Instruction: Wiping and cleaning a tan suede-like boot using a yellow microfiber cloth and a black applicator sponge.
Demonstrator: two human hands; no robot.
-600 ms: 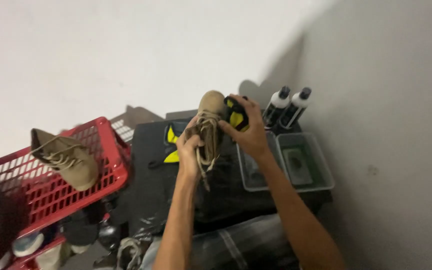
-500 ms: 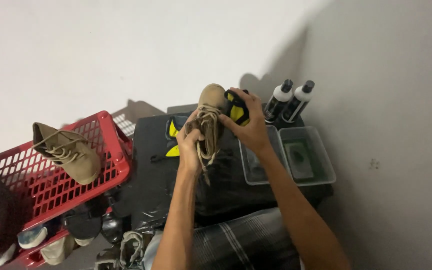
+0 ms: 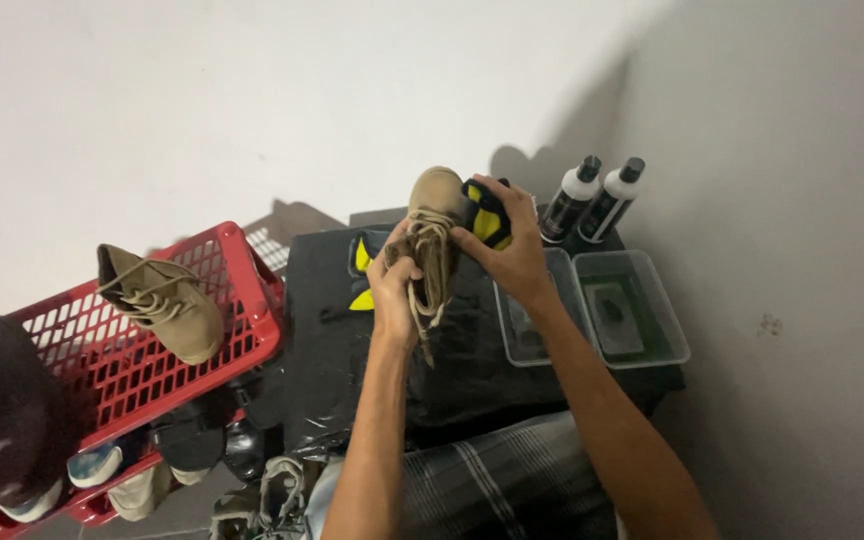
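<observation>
Head view, 2 tan boots (image 3: 434,240), 2 bottles (image 3: 590,198), 2 clear tubs (image 3: 592,310), 1 red basket (image 3: 257,310)

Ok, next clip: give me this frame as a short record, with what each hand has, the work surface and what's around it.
left hand: grips tan lace-up boot at the laces, toe pointing away
right hand: presses black-and-yellow cloth against the boot's side
surface: black-covered table
on table: two clear plastic tubs, two dark bottles with white collars at the wall
beside table: red plastic basket holding second tan boot
</observation>
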